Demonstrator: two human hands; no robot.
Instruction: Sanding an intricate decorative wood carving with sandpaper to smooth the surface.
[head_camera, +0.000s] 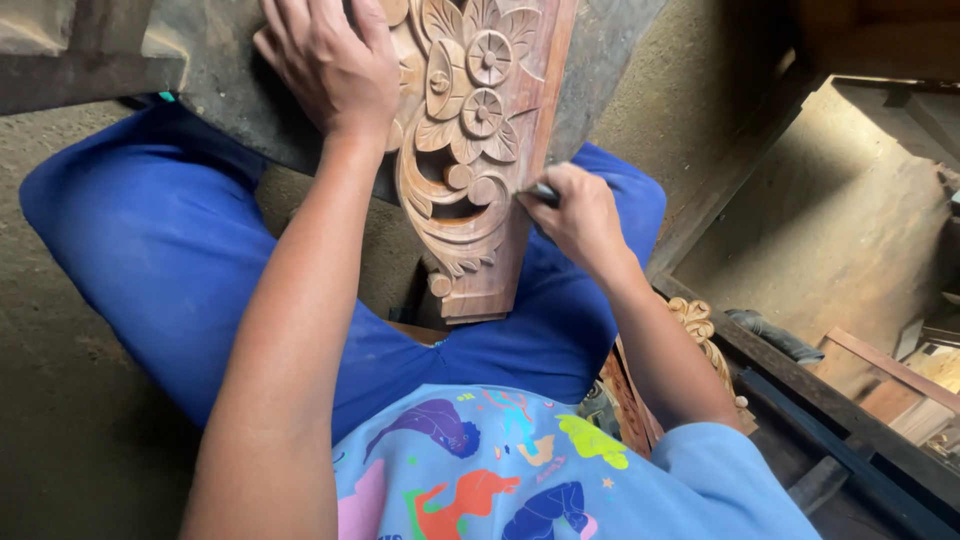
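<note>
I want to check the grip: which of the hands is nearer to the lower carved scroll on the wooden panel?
Right. The right hand works a dark tool at the lower carved scroll; the left hand presses the wooden panel higher up.

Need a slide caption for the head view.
Left hand steadies brown floral-carved wooden panel; right hand holds small dark tool at its edge.

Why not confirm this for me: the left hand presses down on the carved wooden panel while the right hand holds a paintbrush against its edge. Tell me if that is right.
Not quite. The left hand does press on the carved wooden panel, but the right hand holds a small dark-handled metal tool, not a paintbrush, with its tip against the panel's right edge. The head view shows it.
</note>
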